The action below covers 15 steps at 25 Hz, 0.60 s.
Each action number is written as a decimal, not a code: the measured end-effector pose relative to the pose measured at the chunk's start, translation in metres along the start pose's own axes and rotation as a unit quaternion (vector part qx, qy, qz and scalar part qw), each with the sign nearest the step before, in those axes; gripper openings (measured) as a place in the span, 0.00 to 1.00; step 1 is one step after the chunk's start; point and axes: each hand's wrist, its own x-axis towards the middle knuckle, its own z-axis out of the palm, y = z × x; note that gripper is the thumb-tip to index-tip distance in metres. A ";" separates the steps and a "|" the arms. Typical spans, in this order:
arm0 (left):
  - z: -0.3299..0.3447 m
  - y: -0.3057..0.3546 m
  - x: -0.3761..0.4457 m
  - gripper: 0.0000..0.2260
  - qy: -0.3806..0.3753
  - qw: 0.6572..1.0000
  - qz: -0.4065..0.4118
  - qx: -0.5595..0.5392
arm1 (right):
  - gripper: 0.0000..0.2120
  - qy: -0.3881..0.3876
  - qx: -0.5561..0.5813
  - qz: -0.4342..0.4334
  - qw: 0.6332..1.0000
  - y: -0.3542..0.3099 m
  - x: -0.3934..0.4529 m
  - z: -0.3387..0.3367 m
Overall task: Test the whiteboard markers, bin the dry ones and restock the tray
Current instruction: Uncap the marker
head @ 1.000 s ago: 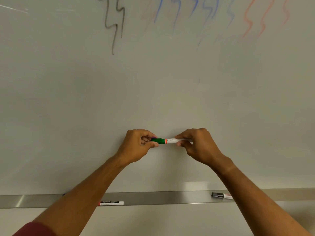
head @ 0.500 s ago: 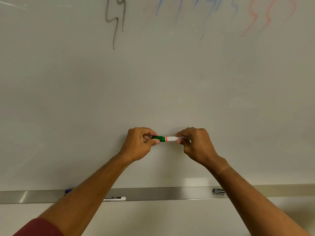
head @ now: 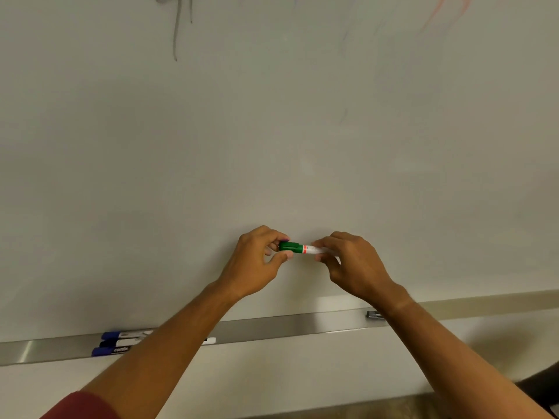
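A green-capped whiteboard marker point(head: 301, 248) lies level between both hands, just in front of the whiteboard point(head: 272, 131). My left hand point(head: 257, 261) pinches its green cap. My right hand point(head: 352, 264) grips the white barrel, and the far end of the barrel is hidden inside its fingers. Below runs the metal marker tray point(head: 287, 326). On its left part lie blue-capped markers point(head: 116, 343), partly covered by my left forearm. A dark-capped marker point(head: 372, 314) peeks out on the tray behind my right forearm.
Faded test squiggles sit along the top of the board: a grey squiggle point(head: 176, 31) at the left and an orange squiggle point(head: 444, 10) at the right. Under the tray is plain wall point(head: 287, 373). A dark shape point(head: 544, 385) shows at the lower right corner.
The view has tilted downward, so the squiggles slid toward the top edge and more of the tray with its blue markers shows. Both hands keep the same hold on the green marker.
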 end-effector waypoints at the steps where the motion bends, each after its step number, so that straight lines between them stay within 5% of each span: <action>1: 0.006 -0.003 -0.004 0.16 -0.009 1.000 0.010 0.019 | 0.11 0.008 -0.002 0.013 1.000 0.002 -0.008 0.001; 8: 0.072 0.001 -0.033 0.41 -0.086 0.969 0.106 0.205 | 0.09 0.070 -0.059 0.136 0.986 0.026 -0.077 0.011; 15: 0.176 0.016 -0.064 0.46 -0.190 0.943 0.178 0.208 | 0.09 0.072 -0.105 0.306 0.943 0.050 -0.187 0.010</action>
